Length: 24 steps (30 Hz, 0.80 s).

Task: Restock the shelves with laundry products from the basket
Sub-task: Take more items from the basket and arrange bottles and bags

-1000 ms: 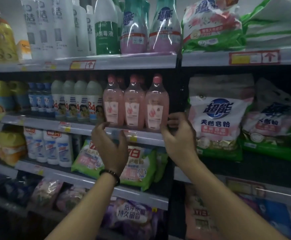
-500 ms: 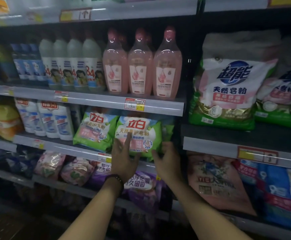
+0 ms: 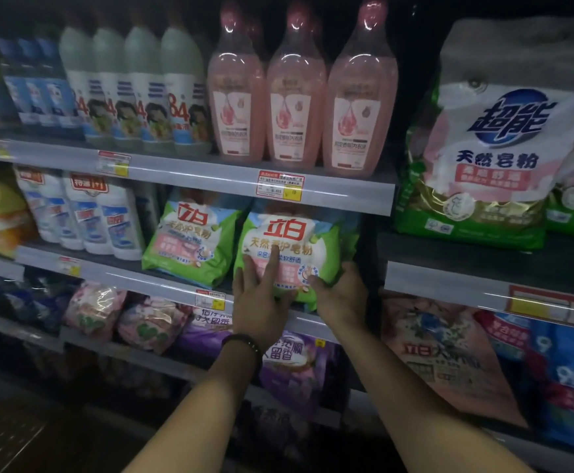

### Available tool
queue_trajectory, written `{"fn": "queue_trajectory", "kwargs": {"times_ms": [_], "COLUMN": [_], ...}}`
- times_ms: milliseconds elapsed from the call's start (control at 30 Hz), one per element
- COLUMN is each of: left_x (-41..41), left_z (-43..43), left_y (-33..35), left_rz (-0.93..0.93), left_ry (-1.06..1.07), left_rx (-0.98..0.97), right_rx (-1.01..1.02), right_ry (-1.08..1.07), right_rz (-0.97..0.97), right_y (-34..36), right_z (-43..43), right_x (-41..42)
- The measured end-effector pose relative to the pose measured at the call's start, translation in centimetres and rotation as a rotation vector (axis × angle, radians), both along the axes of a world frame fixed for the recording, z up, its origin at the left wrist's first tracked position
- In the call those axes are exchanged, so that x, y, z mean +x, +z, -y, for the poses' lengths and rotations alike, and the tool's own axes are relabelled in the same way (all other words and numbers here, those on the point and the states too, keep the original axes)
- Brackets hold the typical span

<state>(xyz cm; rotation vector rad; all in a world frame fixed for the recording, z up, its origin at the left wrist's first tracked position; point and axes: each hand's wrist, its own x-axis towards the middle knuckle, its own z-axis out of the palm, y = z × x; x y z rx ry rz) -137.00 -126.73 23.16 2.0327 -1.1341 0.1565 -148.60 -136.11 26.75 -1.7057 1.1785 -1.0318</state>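
My left hand lies flat, fingers spread, on the green soap-powder bag; my right hand cups its five-o'clock corner, squaring it to the shelf edge.

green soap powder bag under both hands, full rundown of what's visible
The green soap powder bag is a soft glossy plastic pouch, green with a white panel and red characters. It stands roughly upright at the shelf's front edge, right of a matching bag. The left hand lies flat on its front; the right hand cups its lower right corner.

Both hands on green detergent bag
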Motion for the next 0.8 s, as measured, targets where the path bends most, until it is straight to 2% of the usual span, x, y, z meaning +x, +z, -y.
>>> {"fn": "queue_trajectory", "kwargs": {"times_ms": [133, 233, 300, 367, 433, 500, 567, 633, 700, 800], "left_x": [0.2, 0.7, 1.2, 1.9, 2.5, 1.8, 0.0, -2.2, -4.1, -5.0], "left_z": [0.9, 1.4, 1.2, 0.5, -0.9, -2.9, -5.1, -6.9, -8.2, -8.7], "left_y": [0.0, 0.5, 1.4, 2.2, 2.5, 2.0, -0.1, -4.0, -8.9, -15.4], "left_rz": [0.004, 0.069, 0.086, 0.024, -0.106, -0.134, -0.026, -0.003, -0.055, -0.112], "left_ry": [-0.001, 0.028, -0.022, -0.111, -0.172, -0.14, 0.013, 0.144, 0.165, 0.146], "left_rx": [0.085, 0.177, 0.233, 0.257, 0.193, 0.013, -0.186, -0.252, -0.187, 0.023], "right_rx": [-0.038, -0.036, -0.031, -0.051, -0.112, -0.262, -0.44, -0.53, -0.512, -0.34], "right_ry": [0.0, 0.042, 0.08, 0.098, 0.081, 0.017, 0.012, 0.086, 0.199, 0.369], "right_rz": [-0.009, -0.086, -0.162, -0.236, -0.288, -0.257, -0.148, -0.118, -0.187, -0.441], "right_y": [-0.4, 0.1, 0.7, 0.9, 0.7, -0.1, -1.4, -4.0, -7.8, -13.7], "right_z": [0.4, 1.3, 1.9, 1.8, 0.7, -1.2, -3.7, -6.5, -8.7, -9.7], "right_x": [0.0, 0.1, 0.0, -0.2, -0.9, -2.3, -4.4, -6.2, -7.4, -8.5]}}
